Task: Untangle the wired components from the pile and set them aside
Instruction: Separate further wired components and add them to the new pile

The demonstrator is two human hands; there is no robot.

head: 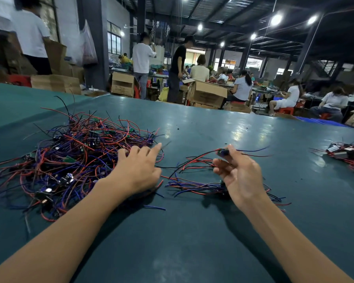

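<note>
**Operator:** Holding one wired component in my right hand. I'm pinching its small dark body between thumb and fingertips, lifted just above the table. Its red, blue and black leads are trailing out to both sides.

**Colleague:** Is it hanging free of the pile?

**Operator:** I'm judging that it is. The pile is lying well to the left, a loose heap of red, blue and black wires with little green boards and metal parts mixed in. I'm resting my left hand on its near right edge, fingers stretched out flat and gripping nothing. A few leads are crossing the gap between the hands, and I cannot tell whose they are.

**Colleague:** So which step are you working on?

**Operator:** I'm treating it as the setting-aside. The set-aside bundle is lying directly under my right hand, so I'm thinking of lowering the piece onto it with the leads pointing the same way, then letting go.

**Colleague:** Anything else nearby?

**Operator:** A second cluster of wired parts is sitting far to the right on the table. Beyond the table's far edge, people are working among cardboard boxes.
</note>
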